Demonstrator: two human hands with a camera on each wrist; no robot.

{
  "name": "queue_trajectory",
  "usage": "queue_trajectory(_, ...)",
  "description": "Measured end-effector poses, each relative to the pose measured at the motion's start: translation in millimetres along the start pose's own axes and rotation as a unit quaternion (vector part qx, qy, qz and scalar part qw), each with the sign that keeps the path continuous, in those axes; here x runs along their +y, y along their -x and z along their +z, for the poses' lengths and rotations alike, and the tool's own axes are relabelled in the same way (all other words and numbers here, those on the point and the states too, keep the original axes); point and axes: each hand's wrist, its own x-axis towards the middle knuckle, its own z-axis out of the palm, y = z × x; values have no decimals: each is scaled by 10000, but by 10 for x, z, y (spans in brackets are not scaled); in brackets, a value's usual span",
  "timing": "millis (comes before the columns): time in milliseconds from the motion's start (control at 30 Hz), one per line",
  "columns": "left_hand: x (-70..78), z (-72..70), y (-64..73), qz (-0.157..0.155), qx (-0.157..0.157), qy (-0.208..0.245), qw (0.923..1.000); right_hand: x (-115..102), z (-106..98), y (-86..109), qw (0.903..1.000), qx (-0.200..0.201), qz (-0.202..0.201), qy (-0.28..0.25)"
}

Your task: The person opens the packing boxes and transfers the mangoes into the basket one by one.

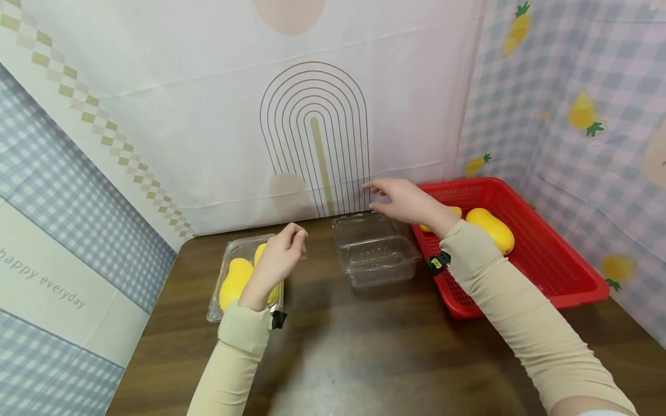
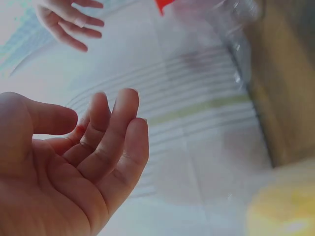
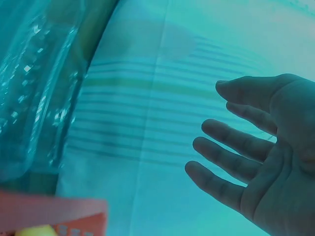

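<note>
My left hand [image 1: 280, 257] hovers over a clear plastic tray [image 1: 214, 306] on the left, fingers loosely curled with nothing in them. In that tray lie a yellow mango [image 1: 237, 282] and more yellow fruit, partly hidden behind the hand and wrist. My right hand [image 1: 403, 199] is raised above the back edge of a clear hinged plastic box [image 1: 382, 266], which stands with its lid up and holds nothing. The right wrist view shows that hand's fingers [image 3: 231, 142] spread and relaxed, with an unoccupied palm.
To the right stands a red plastic basket [image 1: 567, 277] with a yellow mango [image 1: 491, 228] in it and another partly behind my right wrist. A printed cloth [image 1: 218, 115] hangs along the back of the brown wooden table [image 1: 364, 346], and more cloth hangs at both sides.
</note>
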Motion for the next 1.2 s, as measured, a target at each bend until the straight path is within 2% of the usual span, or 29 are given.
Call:
queue_trajectory(200, -15, -264, 34, 4, 189, -218, 9996, -250, -10, -68, 9997, -6, -43, -246)
queue_trajectory(300, -86, -379, 86, -29, 211, -432, 9988, -344, 54, -106, 9994, 7, -50, -355)
queue_trajectory(467, -222, -538, 176, -148, 349, -729, 9966, -448, 226, -134, 9989, 80, 13, -467)
queue_trajectory(700, -444, -771, 337, -498, 486, -946, 9931, -558, 577, -127, 9984, 88, -110, -556)
queue_trajectory(900, -673, -885, 468, -789, 565, -1133, 9888, -589, 902, -115, 9985, -42, -292, -456)
queue_trajectory(1200, -979, -952, 593, -1374, 406, -1221, 9821, -776, 1192, -67, 9971, -36, -601, -472)
